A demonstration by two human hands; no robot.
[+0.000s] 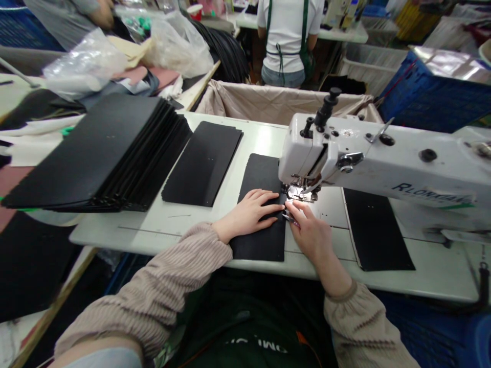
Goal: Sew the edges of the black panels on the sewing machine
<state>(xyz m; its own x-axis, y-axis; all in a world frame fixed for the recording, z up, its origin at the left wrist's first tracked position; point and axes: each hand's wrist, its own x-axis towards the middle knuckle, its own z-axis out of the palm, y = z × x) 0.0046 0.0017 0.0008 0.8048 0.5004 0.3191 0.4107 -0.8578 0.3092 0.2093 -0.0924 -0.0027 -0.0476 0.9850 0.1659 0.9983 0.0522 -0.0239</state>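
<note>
A black panel lies flat on the sewing machine table, its right edge running up to the needle area of a white sewing machine. Spread over this panel, fingers stretched toward the presser foot, is my left hand. My right hand rests at the panel's right edge, just in front of the foot. Small pointed metal snips stick out from under its curled fingers; the rest of them is hidden in the palm.
To the left stand a tall stack of black panels and a smaller pile. Another black panel lies right of the needle. Behind the table is a cloth-lined bin; a blue crate and a person in an apron are beyond.
</note>
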